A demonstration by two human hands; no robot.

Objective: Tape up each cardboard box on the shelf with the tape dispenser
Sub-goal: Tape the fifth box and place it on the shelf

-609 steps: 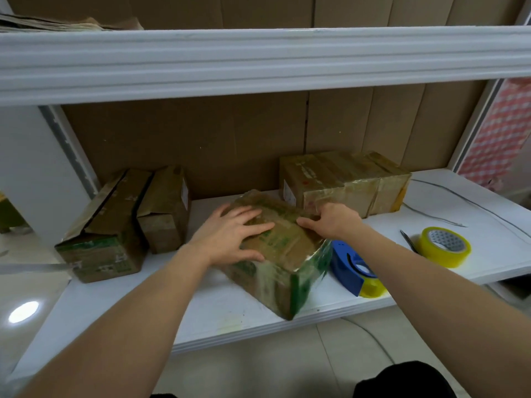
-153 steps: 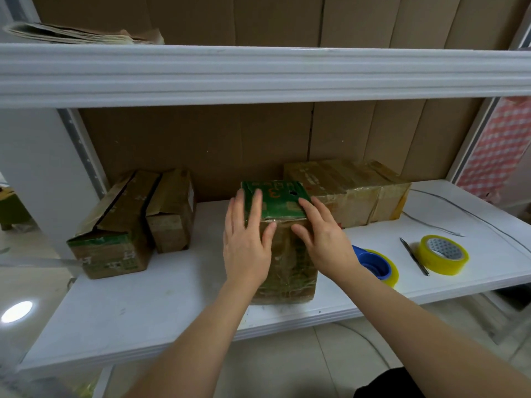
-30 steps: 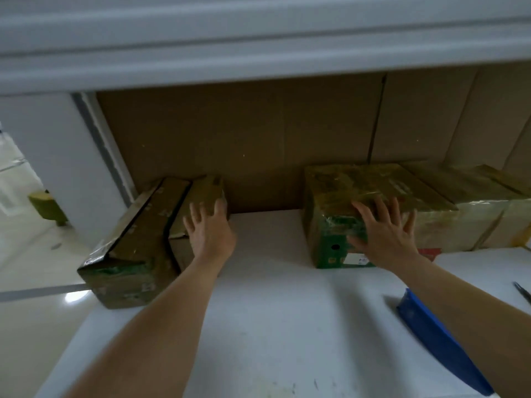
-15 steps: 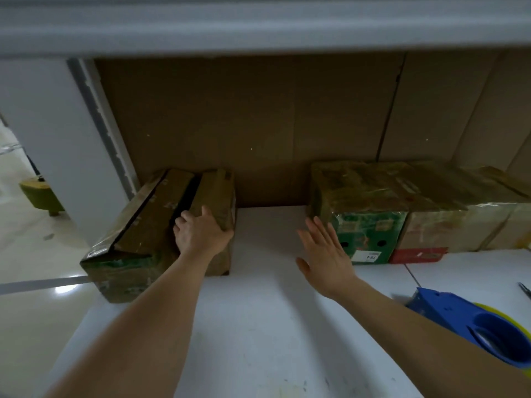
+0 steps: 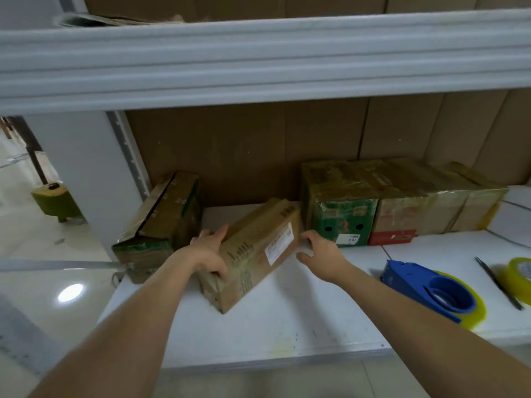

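Observation:
A small brown box [image 5: 258, 251] with a white label lies skewed in the middle of the white shelf [image 5: 287, 334]. My left hand [image 5: 211, 252] grips its near left end, thumb over the top edge. At the box's right edge my right hand [image 5: 321, 251] hovers with its fingers loosely curled; I cannot tell whether it touches. The blue tape dispenser [image 5: 428, 285] with a yellowish roll lies on the shelf to the right. A green-fronted taped box [image 5: 342, 214] and a row of taped boxes [image 5: 425, 205] stand along the back wall.
An open-seamed box [image 5: 156, 225] sits at the shelf's left end by the white upright. A loose yellow tape roll [image 5: 520, 275] and a dark pen [image 5: 497, 281] lie at the far right. An upper shelf [image 5: 258, 58] hangs overhead. Cardboard sheets line the back.
My left hand has pulled the small brown box away from the left box, out toward the shelf's middle. My right hand has moved forward beside the box's right edge.

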